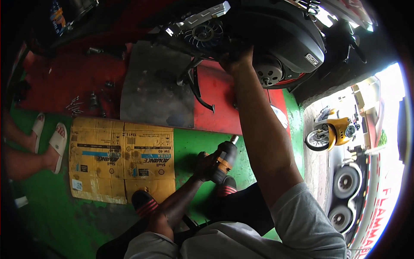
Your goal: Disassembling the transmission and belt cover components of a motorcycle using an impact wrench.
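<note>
- Two hands work apart: the left hand (205, 167) grasps a power driver (226, 153) low, its socket (234, 139) pointing towards the scooter (280, 34).
- Right arm outstretched, its right hand (237, 61) between finned fan (203, 35) and round drum (268, 72); shadow hides its grip, so I cannot tell.
- Drive-side work seems underway; driving a fastener would call for raising and aligning the socket.

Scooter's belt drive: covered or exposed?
Exposed: the finned drive pulley and the perforated clutch bell both show bare, with the right hand between them in this view.
</note>
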The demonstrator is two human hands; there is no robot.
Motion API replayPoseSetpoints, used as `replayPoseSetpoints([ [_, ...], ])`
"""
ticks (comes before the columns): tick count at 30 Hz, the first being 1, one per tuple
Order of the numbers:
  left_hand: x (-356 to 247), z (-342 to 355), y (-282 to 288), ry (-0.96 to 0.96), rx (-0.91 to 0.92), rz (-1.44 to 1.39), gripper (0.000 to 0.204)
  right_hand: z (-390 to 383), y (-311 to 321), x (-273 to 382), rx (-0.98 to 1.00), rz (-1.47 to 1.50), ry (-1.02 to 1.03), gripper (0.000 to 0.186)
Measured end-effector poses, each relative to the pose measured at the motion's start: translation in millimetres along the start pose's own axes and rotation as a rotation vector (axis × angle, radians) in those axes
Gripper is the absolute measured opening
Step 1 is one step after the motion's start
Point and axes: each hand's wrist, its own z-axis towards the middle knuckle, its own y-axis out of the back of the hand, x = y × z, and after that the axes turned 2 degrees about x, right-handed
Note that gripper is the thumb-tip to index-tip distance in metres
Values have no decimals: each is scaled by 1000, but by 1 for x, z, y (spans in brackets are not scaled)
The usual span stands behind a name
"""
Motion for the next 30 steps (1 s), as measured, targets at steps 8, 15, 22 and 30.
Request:
replayPoseSetpoints([
  [8,-31,-19,-2,-612,-149,1530,53,-27,-32,-7,67,-71,49,50],
  [15,8,-3,13,-281,-3,940,52,31,51,19,669,197,-241,49],
  [22,-18,-5,-16,-348,-11,1219,51,25,42,19,-55,-129,32,43],
  [30,29,20,27,-345,-53,1038,57,-1,16,13,104,-30,-156,48],
])
